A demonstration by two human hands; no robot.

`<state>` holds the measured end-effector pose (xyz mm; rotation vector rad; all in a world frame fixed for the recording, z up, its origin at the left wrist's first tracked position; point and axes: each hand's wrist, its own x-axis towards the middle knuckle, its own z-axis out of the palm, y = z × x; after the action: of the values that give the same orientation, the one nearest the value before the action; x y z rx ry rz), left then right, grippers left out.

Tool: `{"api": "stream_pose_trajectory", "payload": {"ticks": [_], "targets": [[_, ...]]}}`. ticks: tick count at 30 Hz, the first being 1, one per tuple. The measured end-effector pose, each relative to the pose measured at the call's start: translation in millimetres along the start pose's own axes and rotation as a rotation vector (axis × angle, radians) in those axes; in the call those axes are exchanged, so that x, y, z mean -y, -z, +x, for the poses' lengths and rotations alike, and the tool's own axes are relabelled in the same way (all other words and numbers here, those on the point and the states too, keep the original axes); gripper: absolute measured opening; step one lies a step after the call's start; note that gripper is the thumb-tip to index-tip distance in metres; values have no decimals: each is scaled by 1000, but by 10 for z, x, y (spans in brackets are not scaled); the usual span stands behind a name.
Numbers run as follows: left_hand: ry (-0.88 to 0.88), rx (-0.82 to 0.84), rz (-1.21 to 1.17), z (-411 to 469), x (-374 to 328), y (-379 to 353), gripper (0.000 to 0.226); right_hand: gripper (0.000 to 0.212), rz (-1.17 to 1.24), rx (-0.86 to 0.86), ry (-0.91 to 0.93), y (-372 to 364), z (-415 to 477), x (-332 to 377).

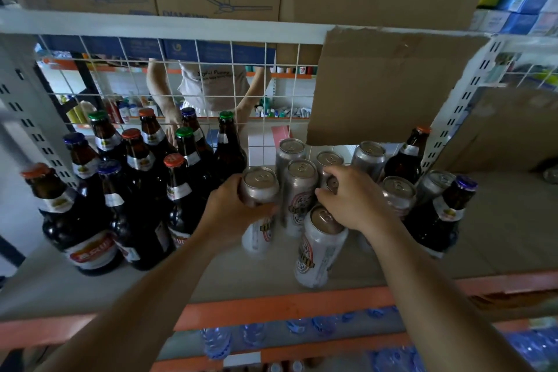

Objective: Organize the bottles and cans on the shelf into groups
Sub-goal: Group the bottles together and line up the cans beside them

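A silver front can stands nearest the orange lip of the shelf, and the rest is placed from it. Just left of the front can and a little further back, the left grip is wrapped round a held can, fingers and thumb curled close on its upper wall, its top left bare. Directly behind the front can, the right grip comes down from above on a middle can, fingertips hooked over its rim and thumb against its near side; only a slice of its top shows. Between the two grips a tall can stands upright, touching neither hand as far as I can see. Further behind the front can runs a back row of cans. Right of the front can stand two more cans and two brown bottles, close together. Well to the left of the front can a crowd of bottles with orange, green and blue caps fills that end
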<state>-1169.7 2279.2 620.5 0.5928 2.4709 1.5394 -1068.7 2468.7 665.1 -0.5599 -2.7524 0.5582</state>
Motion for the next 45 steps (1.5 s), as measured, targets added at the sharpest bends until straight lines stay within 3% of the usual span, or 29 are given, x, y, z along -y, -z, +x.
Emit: {"api": "stream_pose_trajectory", "payload": {"ticks": [7,17,22,27,32,34,37,45], "targets": [[72,-168,-27,168,-6,110,62,47,4,-3,-21,-10,11,2],[52,-110,-57,18,-56,-7,57,43,61,-11,-73,82,59,-22],[21,-84,2,-111,-8,-7,62,37,65,-231,-113,434,112,-171],[8,-69,55,-161,8,-21,62,41,-131,-583,-346,637,68,-626],[-4,-29,36,-155,-18,-93,62,72,159,-659,-562,578,-128,-786],[-12,-14,39,-163,-36,-120,61,63,321,-720,-625,551,-165,-842],[-11,7,22,-171,-50,-169,60,25,514,-745,-641,506,-228,-854],[-15,90,-40,-116,-50,-317,63,32,425,-772,-600,352,-293,-866]]}}
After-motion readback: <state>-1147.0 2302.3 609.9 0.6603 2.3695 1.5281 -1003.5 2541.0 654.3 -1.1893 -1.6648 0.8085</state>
